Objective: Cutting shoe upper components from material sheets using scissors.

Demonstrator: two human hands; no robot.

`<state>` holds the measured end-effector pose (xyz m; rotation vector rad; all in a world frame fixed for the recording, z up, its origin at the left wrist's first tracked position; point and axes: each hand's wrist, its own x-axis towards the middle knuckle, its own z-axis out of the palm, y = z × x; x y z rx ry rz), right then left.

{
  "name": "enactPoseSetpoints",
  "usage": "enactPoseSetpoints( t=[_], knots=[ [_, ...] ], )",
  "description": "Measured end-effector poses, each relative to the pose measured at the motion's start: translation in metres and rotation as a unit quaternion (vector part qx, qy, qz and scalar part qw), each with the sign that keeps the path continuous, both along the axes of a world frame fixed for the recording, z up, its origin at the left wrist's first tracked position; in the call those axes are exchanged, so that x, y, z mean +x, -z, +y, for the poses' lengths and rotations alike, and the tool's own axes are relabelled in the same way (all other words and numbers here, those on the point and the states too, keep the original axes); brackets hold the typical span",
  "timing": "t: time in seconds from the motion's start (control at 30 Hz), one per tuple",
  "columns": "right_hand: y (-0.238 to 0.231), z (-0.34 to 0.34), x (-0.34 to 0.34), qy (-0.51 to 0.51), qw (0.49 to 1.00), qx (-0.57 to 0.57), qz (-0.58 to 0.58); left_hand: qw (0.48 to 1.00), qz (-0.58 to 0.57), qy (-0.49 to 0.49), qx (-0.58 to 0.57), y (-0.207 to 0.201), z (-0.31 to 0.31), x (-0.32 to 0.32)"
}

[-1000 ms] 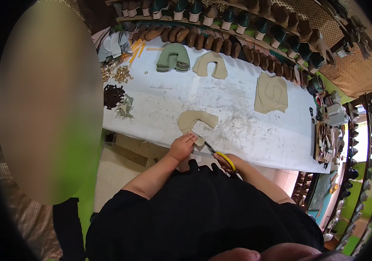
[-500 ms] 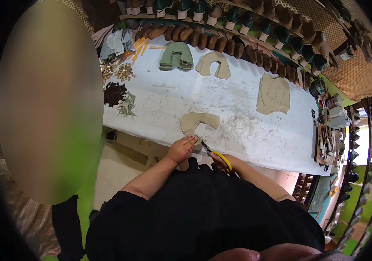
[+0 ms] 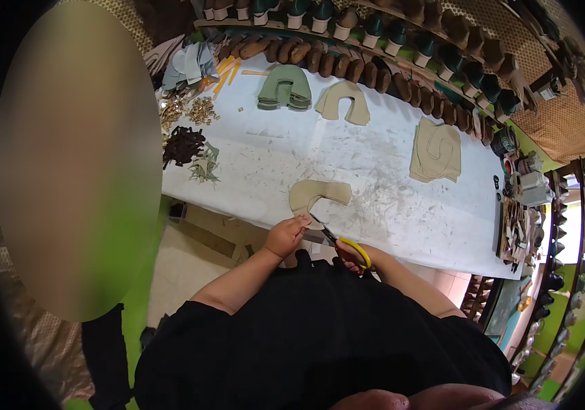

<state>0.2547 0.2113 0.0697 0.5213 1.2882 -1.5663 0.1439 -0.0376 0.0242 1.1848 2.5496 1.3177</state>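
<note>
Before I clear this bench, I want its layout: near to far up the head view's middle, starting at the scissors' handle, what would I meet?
Scissors' yellow handle, curved beige piece, beige U-shaped pieces, row of brown shoe parts, green heeled shoes.

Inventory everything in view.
Curved piece: one, beige, table's near edge
Scissors: one, yellow-handled, right hand
Arch stack: one, green, table's far side
Beige arch: one or more, right of stack
Flat pile: one, beige, table's right
Small bits: many, gold, table's left
Scraps: one heap, dark brown, table's left
Thin scraps: one heap, greenish, beside it
Strips: several, orange, far left
Shoes: many, green and brown, far shelf
Rounded forms: many, brown, table's far edge
Table: one, white, centre
Shirt: one, black, bottom
Left hand: one, on curved piece
Right hand: one, on scissors
</note>
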Motion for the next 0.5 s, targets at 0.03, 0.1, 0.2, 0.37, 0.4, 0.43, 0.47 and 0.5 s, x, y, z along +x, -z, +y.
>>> enactPoseSetpoints(
  t=[0.03, 0.1, 0.2, 0.37, 0.4, 0.43, 0.47, 0.5],
  knots=[
    [-0.001, -0.001, -0.001, 0.001, 1.000, 0.000, -0.007, 1.000, 0.009, 0.011, -0.002, 0.000, -0.001, 0.000],
    [0.000, -0.007, -0.003, 0.007, 1.000, 0.006, 0.007, 1.000, 0.006, 0.021, 0.002, -0.002, -0.002, 0.000],
    [0.012, -0.011, -0.006, 0.004, 1.000, 0.023, 0.015, 0.999, 0.011, 0.043, 0.005, -0.003, -0.003, 0.000],
    [0.017, -0.018, -0.007, -0.008, 0.996, 0.057, 0.067, 0.996, 0.043, 0.076, 0.000, -0.007, -0.006, 0.001],
    [0.015, -0.020, -0.007, -0.015, 0.994, 0.078, 0.081, 0.995, 0.043, 0.085, -0.002, -0.007, -0.006, 0.002],
    [0.014, -0.021, -0.008, -0.023, 0.990, 0.098, 0.094, 0.995, 0.044, 0.093, -0.005, -0.007, -0.006, 0.003],
    [0.014, -0.021, -0.008, -0.023, 0.990, 0.098, 0.094, 0.995, 0.044, 0.093, -0.005, -0.006, -0.007, 0.003],
    [0.015, -0.021, -0.008, -0.044, 0.986, 0.114, 0.114, 0.995, 0.043, 0.092, -0.001, -0.006, -0.007, 0.004]
  ],
)
